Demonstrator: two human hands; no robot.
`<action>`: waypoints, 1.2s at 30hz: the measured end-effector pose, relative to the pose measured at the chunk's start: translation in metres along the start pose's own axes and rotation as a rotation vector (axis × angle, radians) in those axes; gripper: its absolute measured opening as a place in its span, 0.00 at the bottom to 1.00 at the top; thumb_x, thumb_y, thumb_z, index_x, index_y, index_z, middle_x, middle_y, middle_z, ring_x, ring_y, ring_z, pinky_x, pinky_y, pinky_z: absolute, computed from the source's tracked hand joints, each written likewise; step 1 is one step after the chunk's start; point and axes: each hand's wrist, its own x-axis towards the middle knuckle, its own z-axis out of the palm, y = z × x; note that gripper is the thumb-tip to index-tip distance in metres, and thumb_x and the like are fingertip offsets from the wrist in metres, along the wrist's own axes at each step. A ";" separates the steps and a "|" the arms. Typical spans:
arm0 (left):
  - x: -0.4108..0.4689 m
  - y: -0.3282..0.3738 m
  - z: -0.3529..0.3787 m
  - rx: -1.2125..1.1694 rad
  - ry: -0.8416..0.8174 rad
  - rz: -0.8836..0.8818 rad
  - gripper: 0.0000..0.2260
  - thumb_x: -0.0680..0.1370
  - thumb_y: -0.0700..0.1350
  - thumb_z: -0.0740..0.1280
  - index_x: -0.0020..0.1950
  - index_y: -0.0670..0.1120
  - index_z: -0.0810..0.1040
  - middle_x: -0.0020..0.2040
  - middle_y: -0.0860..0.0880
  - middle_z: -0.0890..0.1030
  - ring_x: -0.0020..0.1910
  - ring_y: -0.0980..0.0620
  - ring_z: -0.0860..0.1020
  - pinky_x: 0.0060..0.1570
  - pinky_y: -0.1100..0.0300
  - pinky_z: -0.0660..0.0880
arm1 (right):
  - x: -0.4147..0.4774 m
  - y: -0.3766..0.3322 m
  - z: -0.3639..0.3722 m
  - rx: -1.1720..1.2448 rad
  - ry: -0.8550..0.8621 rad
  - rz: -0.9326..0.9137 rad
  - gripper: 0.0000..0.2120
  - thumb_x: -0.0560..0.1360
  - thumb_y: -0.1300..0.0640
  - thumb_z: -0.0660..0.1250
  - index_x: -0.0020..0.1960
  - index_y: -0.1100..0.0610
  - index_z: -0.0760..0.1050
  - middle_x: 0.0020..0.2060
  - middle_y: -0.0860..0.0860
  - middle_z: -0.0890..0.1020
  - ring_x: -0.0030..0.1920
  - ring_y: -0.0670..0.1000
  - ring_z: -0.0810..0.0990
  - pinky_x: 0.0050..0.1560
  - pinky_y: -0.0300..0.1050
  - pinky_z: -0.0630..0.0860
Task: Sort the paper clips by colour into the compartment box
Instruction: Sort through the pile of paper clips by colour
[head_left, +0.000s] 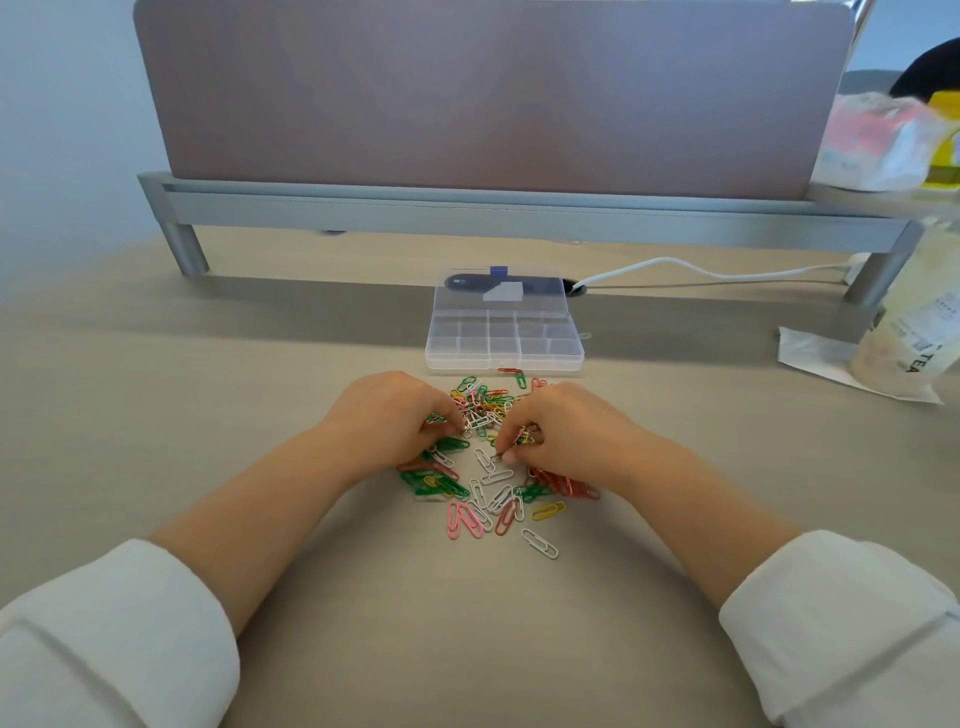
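A heap of paper clips (488, 467) in green, pink, red, yellow, orange and white lies on the beige desk. Behind it stands the clear compartment box (504, 340), lid open and leaning back, its compartments looking empty. My left hand (400, 418) rests on the left side of the heap, fingers curled down over green clips. My right hand (558, 431) sits on the right side, fingers curled, thumb and fingertip pinching a clip near the heap's middle. Clips under both palms are hidden.
A grey shelf frame (519, 213) with a mauve partition (493, 93) spans the back. A white cable (701, 270) runs behind the box. A plastic bottle (919, 312) on paper stands at the right, with bags (883, 140) on the shelf above.
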 end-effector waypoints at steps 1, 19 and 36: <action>0.001 -0.001 -0.001 0.008 -0.010 0.005 0.10 0.77 0.53 0.63 0.56 0.58 0.78 0.53 0.54 0.81 0.53 0.52 0.76 0.47 0.60 0.70 | 0.002 0.000 0.000 -0.005 -0.011 0.007 0.05 0.72 0.54 0.70 0.48 0.48 0.82 0.34 0.39 0.70 0.44 0.44 0.70 0.44 0.39 0.67; 0.016 -0.012 -0.005 -0.167 -0.248 -0.010 0.03 0.77 0.50 0.63 0.46 0.52 0.73 0.34 0.57 0.68 0.34 0.59 0.67 0.32 0.68 0.61 | 0.025 -0.008 -0.001 -0.078 -0.326 0.017 0.12 0.75 0.61 0.59 0.52 0.69 0.75 0.51 0.65 0.79 0.52 0.63 0.77 0.47 0.53 0.74; 0.026 0.002 -0.006 -0.611 -0.073 -0.044 0.07 0.80 0.41 0.57 0.46 0.52 0.68 0.37 0.56 0.80 0.26 0.63 0.69 0.30 0.68 0.65 | 0.016 0.026 -0.023 0.336 -0.146 0.135 0.07 0.81 0.60 0.50 0.52 0.54 0.66 0.30 0.46 0.73 0.28 0.42 0.69 0.30 0.35 0.65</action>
